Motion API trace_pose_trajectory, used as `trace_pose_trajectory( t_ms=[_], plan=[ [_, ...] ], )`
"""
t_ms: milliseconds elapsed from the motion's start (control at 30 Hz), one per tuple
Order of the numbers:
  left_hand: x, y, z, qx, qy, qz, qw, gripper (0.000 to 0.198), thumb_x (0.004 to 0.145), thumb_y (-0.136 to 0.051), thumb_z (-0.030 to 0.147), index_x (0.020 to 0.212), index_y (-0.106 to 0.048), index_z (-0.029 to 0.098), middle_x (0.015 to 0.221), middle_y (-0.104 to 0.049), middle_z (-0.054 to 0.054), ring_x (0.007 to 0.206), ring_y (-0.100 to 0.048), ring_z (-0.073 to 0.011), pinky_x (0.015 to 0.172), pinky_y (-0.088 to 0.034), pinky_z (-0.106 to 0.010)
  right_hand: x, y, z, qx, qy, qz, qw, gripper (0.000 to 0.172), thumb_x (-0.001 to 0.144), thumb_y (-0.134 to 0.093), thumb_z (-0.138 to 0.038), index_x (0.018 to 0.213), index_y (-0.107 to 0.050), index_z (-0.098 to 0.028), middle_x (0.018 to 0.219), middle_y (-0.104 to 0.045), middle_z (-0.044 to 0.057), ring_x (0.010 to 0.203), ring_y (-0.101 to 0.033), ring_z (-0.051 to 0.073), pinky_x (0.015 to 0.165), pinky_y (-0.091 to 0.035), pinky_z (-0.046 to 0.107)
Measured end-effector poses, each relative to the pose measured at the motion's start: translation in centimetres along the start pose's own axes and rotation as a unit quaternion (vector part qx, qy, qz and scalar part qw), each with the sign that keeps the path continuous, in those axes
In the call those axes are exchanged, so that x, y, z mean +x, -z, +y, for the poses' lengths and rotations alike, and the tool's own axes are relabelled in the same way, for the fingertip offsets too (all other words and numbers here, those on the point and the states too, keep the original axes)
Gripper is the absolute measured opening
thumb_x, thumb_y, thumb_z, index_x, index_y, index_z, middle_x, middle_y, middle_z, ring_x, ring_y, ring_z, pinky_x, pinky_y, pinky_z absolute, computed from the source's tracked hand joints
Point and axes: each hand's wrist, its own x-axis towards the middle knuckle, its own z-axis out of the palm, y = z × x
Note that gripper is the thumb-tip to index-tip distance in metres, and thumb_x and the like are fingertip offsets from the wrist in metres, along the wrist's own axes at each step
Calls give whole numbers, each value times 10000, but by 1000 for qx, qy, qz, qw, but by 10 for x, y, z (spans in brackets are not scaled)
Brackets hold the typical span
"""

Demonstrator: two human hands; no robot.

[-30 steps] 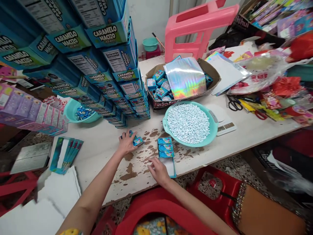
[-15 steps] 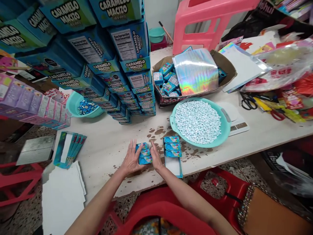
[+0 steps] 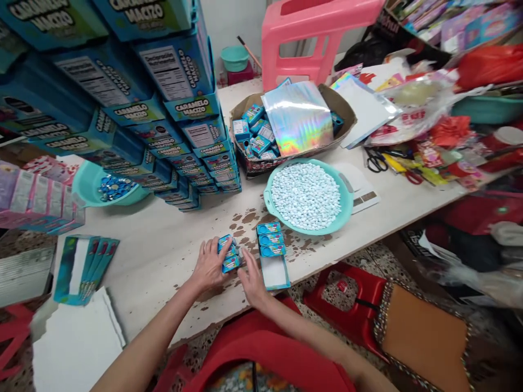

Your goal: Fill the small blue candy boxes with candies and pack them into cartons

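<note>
A short row of small blue candy boxes (image 3: 231, 264) lies on the table in front of me. My left hand (image 3: 210, 267) is closed around its left side, with the thumb laid across the tops. My right hand (image 3: 254, 280) is at the row's right side, fingers and thumb apart, the fingertips close to the boxes; whether they touch is hard to see. Just right of it stands an open blue display carton (image 3: 277, 272). Three small blue boxes (image 3: 271, 239) sit side by side in its far part, and its near part shows a white inside.
A turquoise colander (image 3: 347, 204) heaped with pale candies stands beyond the carton, before a cardboard box (image 3: 347, 111) of small boxes. Tall stacks of blue cartons (image 3: 196, 103) rise at the left. A turquoise bowl (image 3: 84, 188), flat cartons (image 3: 67, 272) and scissors (image 3: 376, 161) lie around.
My right hand has drawn its fingers slightly back from lying along the boxes' side. My left hand stays on the row. The whole view has shifted toward the right.
</note>
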Motion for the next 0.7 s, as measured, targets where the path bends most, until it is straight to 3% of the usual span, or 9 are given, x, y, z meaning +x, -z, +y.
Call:
trace_pose_trajectory(
  t_ms=[67, 100, 200, 267, 367, 433, 500, 600, 700],
  plan=[
    [5, 4, 1, 2, 7, -9, 1000, 828, 718, -566, 550, 1438, -307, 233, 1357, -343, -203, 1202, -366, -397, 980, -279, -529, -35, 25, 8, -62, 41, 34, 997, 481, 912, -457, -348, 1370, -366, -234, 1370, -423, 114, 1292, -377, 231, 1079, -331, 431],
    [5, 7, 2, 0, 13, -11, 1000, 813, 713, -571, 551, 1425, -332, 240, 1328, -365, -198, 1166, -392, -389, 949, -313, -518, -49, 38, 16, -95, 38, 82, 991, 438, 908, -463, -319, 1334, -411, -231, 1296, -476, 119, 1239, -426, 237, 1049, -364, 441],
    [-3, 27, 16, -28, 35, 10, 999, 794, 703, -586, 544, 1407, -349, 263, 1296, -377, -176, 1131, -412, -371, 907, -358, -502, -77, 74, 48, -165, -47, 202, 964, 413, 905, -451, -307, 1303, -450, -197, 1198, -505, 140, 1159, -472, 266, 999, -389, 504],
    [-10, 45, 37, -76, 10, 21, 997, 850, 690, -598, 552, 1429, -285, 272, 1328, -350, -159, 1175, -385, -366, 936, -356, -502, -82, 88, 67, -164, -87, 204, 961, 419, 917, -418, -314, 1314, -446, -187, 1196, -503, 145, 1141, -489, 262, 980, -411, 499],
    [-10, 61, 82, -143, -81, 13, 986, 944, 663, -630, 523, 1459, -183, 279, 1388, -299, -148, 1258, -323, -369, 992, -329, -512, -79, 94, 84, -131, -79, 174, 973, 398, 934, -367, -295, 1308, -466, -206, 1190, -540, 119, 1114, -525, 224, 970, -443, 434],
    [-1, 55, 111, -147, -130, 32, 980, 919, 680, -623, 476, 1461, -181, 276, 1405, -277, -154, 1281, -305, -368, 1013, -305, -524, -76, 93, 88, -116, -61, 166, 977, 391, 933, -365, -298, 1298, -484, -223, 1188, -567, 99, 1117, -528, 215, 979, -442, 415],
    [11, 37, 130, -126, -158, 68, 977, 871, 702, -607, 458, 1455, -216, 260, 1403, -270, -168, 1286, -300, -366, 1026, -277, -534, -77, 93, 89, -105, -47, 162, 980, 400, 930, -364, -305, 1303, -483, -226, 1207, -575, 92, 1135, -519, 218, 989, -435, 420],
    [23, 7, 140, -83, -170, 87, 978, 847, 707, -596, 509, 1439, -282, 220, 1378, -297, -191, 1275, -309, -370, 1030, -257, -532, -80, 96, 92, -94, -41, 155, 983, 420, 930, -358, -284, 1334, -457, -231, 1269, -555, 84, 1180, -489, 214, 1023, -405, 432],
    [25, -5, 139, -40, -160, 65, 984, 851, 709, -584, 548, 1430, -321, 181, 1368, -323, -216, 1250, -335, -379, 1007, -275, -521, -84, 102, 93, -82, -39, 143, 986, 441, 923, -366, -248, 1360, -429, -235, 1315, -530, 71, 1212, -460, 200, 1053, -374, 425]
  ],
)
